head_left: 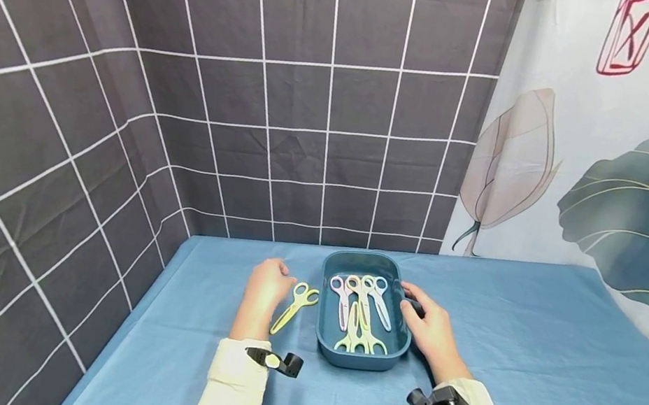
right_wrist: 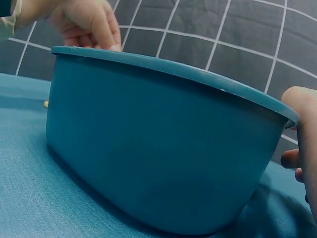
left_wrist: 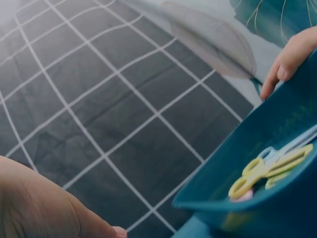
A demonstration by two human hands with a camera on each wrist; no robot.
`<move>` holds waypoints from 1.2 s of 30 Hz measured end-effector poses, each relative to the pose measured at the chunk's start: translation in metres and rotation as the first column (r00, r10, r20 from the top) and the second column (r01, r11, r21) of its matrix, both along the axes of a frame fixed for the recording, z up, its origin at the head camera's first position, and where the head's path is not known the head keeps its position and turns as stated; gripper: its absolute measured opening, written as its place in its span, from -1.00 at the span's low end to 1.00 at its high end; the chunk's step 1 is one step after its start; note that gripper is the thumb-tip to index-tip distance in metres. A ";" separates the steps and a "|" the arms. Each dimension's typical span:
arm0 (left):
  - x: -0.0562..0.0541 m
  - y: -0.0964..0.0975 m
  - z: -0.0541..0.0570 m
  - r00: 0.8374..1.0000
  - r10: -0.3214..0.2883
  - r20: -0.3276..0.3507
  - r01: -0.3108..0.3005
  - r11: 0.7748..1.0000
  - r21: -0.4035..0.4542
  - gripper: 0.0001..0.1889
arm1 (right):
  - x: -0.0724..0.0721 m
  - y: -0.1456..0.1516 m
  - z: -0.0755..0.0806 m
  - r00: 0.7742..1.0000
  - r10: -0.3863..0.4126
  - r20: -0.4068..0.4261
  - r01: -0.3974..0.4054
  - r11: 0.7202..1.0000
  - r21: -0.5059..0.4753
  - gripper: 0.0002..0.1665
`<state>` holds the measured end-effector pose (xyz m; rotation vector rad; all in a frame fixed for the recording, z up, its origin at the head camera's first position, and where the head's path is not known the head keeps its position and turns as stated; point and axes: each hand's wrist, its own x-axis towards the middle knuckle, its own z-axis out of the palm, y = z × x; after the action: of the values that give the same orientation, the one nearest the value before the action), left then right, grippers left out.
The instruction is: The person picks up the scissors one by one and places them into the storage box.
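A dark blue-green plastic bin (head_left: 357, 361) stands on the table with several pairs of scissors in it, pastel pink, pale blue and yellow-green. My right hand (head_left: 433, 329) grips the bin's right side at the rim, thumb toward me. Left of the bin, a pair of yellow scissors (head_left: 296, 308) lies on the cloth, its finger loops pointing away from me. My left hand (head_left: 268, 286) is just left of those loops, fingers loosely bent and nothing visible in them. In the right wrist view, the left hand (right_wrist: 91, 22) shows above the bin's far rim.
Blue cloth (head_left: 207, 297) covers the table. A dark curtain (head_left: 290, 98) with a white grid hangs behind and to the left. Behind on the right is a pale curtain (head_left: 552, 210) with leaf prints. Each sleeve carries a small black wrist camera (head_left: 292, 365).
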<state>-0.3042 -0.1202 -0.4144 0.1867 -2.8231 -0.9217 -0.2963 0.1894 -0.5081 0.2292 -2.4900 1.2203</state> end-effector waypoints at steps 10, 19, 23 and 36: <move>-0.008 -0.016 -0.024 0.990 0.109 0.089 -0.099 0.989 -0.109 -0.70 | 0.000 0.000 0.000 1.000 0.004 -0.011 -0.004 1.000 -0.008 -0.51; -0.012 -0.022 -0.040 0.976 0.134 0.169 -0.126 0.990 -0.059 -0.74 | 0.000 0.000 0.000 1.000 0.002 -0.005 -0.002 1.000 -0.009 -0.52; -0.015 -0.023 -0.046 0.968 0.179 0.177 -0.172 0.984 -0.054 -0.79 | 0.000 0.000 0.000 1.000 0.001 -0.002 -0.001 1.000 -0.008 -0.51; -0.021 -0.025 -0.055 0.958 0.252 0.140 -0.230 0.961 -0.157 -0.74 | -0.001 0.000 0.001 1.000 -0.003 0.001 0.003 1.000 -0.008 -0.50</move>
<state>-0.3254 -0.1447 -0.4699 0.5967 -2.9066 -0.6816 -0.2970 0.1894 -0.5072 0.2224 -2.4854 1.2292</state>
